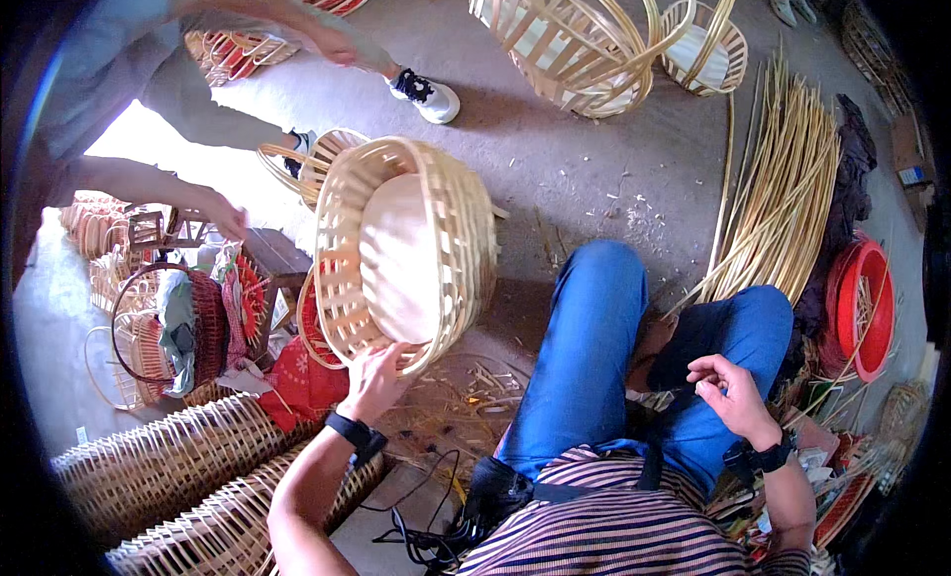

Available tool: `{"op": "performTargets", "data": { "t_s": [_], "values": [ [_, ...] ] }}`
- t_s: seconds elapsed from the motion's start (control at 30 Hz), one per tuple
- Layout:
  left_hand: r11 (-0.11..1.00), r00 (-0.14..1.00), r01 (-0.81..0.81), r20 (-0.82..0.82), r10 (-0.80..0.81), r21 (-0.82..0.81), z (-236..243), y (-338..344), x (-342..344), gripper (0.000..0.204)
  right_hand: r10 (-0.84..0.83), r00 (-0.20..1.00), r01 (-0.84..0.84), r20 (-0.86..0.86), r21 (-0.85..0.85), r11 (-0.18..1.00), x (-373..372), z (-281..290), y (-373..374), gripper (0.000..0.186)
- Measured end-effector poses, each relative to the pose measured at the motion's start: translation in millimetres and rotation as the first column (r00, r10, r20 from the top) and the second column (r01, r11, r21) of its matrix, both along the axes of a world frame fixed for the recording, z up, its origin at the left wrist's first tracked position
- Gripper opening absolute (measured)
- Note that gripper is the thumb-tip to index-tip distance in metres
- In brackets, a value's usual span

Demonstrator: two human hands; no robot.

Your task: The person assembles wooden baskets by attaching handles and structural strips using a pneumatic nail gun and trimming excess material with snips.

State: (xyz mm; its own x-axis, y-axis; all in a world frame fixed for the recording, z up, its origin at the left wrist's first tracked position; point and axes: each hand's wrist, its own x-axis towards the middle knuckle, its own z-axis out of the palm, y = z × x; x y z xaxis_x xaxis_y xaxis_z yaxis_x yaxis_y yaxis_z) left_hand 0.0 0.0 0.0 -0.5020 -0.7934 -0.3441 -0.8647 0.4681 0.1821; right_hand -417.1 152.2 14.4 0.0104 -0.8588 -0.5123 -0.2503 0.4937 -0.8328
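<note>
Left hand (pixel 374 380) grips the near rim of a tilted basket (pixel 406 254); right hand (pixel 731 396), grip loosely curled and empty, rests on the right knee (pixel 753 318).

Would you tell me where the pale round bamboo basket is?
Head view, left of centre: the pale round bamboo basket is held tilted by the left hand, beside the blue-trousered knee.

pale bamboo basket (pixel 406 254) | tipped on side | opening faces camera, seemingly unfinished
</note>
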Motion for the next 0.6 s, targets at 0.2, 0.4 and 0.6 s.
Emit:
{"op": "performTargets", "data": {
  "t_s": [0.2, 0.4, 0.6],
  "values": [
    [0.937, 0.935, -0.349, -0.059, 0.349, 0.003, -28, 31, -63, 0.034, -0.01, 0.991, 0.006, -0.131, -0.034, 0.999, -23, 9, -2, 0.022],
    [0.905, 0.906, -0.424, 0.001, 0.424, 0.033, -1, 37, -44, 0.033, -0.181, 0.976, 0.185, -0.117, 0.018, 0.983, -17, 17, 35, 0.021],
    [0.889, 0.889, -0.457, 0.051, 0.456, 0.014, 6, 31, -40, 0.033, -0.361, 0.931, 0.353, 0.054, 0.124, 0.927, -8, 27, 62, 0.023]
  ]
}}
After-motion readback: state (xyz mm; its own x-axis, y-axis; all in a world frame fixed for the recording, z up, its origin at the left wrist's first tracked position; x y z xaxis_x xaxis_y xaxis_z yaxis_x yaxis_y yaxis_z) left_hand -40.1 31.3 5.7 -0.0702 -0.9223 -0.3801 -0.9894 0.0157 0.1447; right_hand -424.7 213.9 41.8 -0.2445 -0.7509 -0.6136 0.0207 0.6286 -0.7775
